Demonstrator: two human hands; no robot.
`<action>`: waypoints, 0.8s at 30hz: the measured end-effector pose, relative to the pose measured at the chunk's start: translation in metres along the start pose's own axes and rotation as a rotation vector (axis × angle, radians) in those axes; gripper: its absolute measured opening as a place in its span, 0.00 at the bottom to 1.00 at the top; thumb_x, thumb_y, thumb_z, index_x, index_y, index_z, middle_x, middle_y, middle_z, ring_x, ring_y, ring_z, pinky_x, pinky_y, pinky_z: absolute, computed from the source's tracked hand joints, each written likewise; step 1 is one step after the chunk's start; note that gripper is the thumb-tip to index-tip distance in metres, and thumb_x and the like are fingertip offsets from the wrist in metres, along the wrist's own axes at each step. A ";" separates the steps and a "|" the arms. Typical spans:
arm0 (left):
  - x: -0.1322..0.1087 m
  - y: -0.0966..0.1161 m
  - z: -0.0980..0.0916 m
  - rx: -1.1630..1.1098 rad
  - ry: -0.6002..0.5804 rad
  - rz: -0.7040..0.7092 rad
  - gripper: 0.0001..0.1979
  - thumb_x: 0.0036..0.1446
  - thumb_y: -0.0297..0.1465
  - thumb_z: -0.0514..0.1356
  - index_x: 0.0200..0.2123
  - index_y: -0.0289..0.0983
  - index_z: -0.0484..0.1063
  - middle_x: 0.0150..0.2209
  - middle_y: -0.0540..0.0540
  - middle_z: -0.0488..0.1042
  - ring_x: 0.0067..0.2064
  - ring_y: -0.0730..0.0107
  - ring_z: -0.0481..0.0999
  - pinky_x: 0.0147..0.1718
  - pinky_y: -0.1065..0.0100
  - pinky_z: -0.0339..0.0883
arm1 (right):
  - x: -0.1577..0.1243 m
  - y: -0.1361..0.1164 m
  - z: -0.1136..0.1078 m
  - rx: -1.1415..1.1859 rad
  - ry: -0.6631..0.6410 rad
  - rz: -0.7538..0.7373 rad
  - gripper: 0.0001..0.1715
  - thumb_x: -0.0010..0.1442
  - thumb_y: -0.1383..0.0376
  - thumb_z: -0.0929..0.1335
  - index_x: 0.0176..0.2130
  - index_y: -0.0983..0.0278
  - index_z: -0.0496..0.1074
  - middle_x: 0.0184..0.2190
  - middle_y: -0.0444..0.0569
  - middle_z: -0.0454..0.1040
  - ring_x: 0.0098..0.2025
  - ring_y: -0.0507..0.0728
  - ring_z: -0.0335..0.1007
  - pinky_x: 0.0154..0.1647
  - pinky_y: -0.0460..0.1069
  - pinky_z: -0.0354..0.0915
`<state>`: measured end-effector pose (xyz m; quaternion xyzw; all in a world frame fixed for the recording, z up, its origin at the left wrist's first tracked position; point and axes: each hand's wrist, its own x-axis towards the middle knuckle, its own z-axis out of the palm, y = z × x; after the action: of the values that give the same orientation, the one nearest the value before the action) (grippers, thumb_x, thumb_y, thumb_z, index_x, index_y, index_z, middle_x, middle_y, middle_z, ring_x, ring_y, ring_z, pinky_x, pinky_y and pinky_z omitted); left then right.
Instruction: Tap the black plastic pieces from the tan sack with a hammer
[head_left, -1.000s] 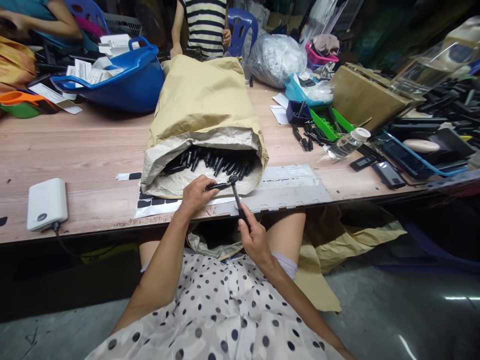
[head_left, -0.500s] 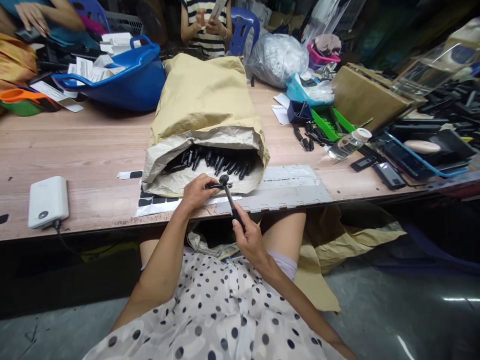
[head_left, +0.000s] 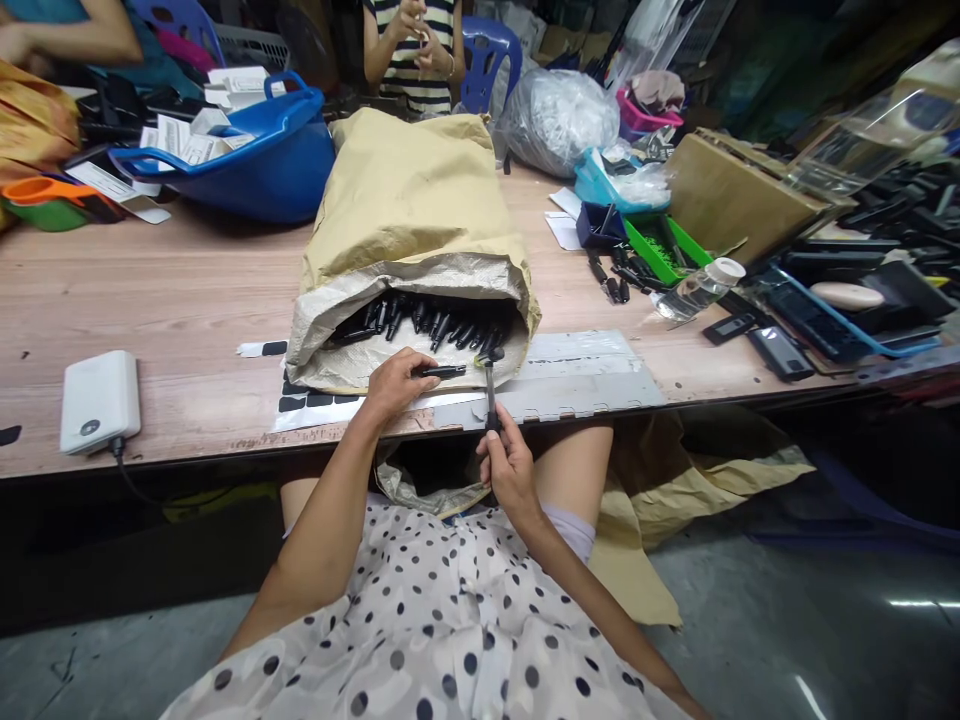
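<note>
one grey concrete floor (head_left: 750, 640) is seen below one long wood-grain table (head_left: 187, 290), cut off at both sides. beyond it two people are partly shown, cut off at the top: a person in a striped top (head_left: 411, 88) and, far left, a bare arm (head_left: 109, 35). one large tan paper sack with a whitish lining (head_left: 420, 190) is laid flat, mouth facing forward. one blue plastic basin (head_left: 247, 178), with white boxes piled inside, is set to its left. one metal hammer with a black handle (head_left: 490, 385) is gripped by the right hand (head_left: 511, 465), fingers curled round the handle. one slim black rod (head_left: 450, 371) is pinched by the left hand (head_left: 396, 384) before the sack's mouth, its left end hidden by the fingers. the black tubes (head_left: 441, 328) inside are overlapped, so their number cannot be told.
</note>
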<state>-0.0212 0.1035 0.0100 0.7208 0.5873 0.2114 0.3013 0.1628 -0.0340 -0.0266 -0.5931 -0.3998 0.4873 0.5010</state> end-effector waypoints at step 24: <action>-0.109 0.002 0.025 -0.066 -0.205 0.287 0.11 0.62 0.36 0.57 0.39 0.40 0.77 0.35 0.47 0.80 0.32 0.67 0.77 0.32 0.69 0.67 | 0.004 -0.004 -0.003 0.049 -0.011 0.021 0.40 0.62 0.49 0.65 0.66 0.64 0.60 0.20 0.34 0.66 0.12 0.46 0.56 0.11 0.42 0.56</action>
<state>-0.0277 -0.0079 -0.0012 0.8047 0.4373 0.1967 0.3500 0.1662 -0.0296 -0.0234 -0.5821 -0.3841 0.5054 0.5081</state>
